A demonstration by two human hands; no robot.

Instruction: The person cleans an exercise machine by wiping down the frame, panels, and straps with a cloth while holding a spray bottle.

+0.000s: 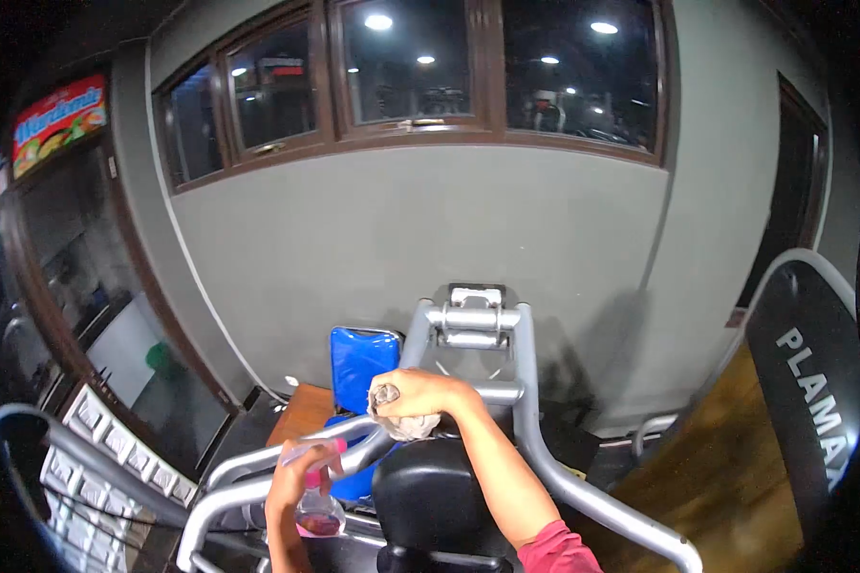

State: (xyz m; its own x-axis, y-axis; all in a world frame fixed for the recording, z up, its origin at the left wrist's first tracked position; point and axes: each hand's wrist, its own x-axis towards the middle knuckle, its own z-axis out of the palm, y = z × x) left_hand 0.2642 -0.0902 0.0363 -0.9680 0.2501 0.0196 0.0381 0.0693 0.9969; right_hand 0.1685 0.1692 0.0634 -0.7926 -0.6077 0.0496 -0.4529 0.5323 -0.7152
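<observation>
My left hand (294, 477) is wrapped round the neck of a spray bottle (321, 516), a clear one with a pink nozzle and pink liquid low inside. It is held upright beside the silver tube rails (248, 473) of an exercise machine. Bunched in my right hand (416, 392) is a greyish cloth (406, 425), close to the machine's silver frame; whether it touches the metal I cannot tell. Below the cloth sits the machine's black padded seat (430, 487). Part of the cloth is hidden by my fingers.
A blue chair (365, 363) and a brown wooden surface (306, 413) stand behind the machine on the left. At the right rises a dark panel lettered PLAMAX (807, 382). A white rack (115, 449) is at the lower left. The grey wall (430, 220) closes the back.
</observation>
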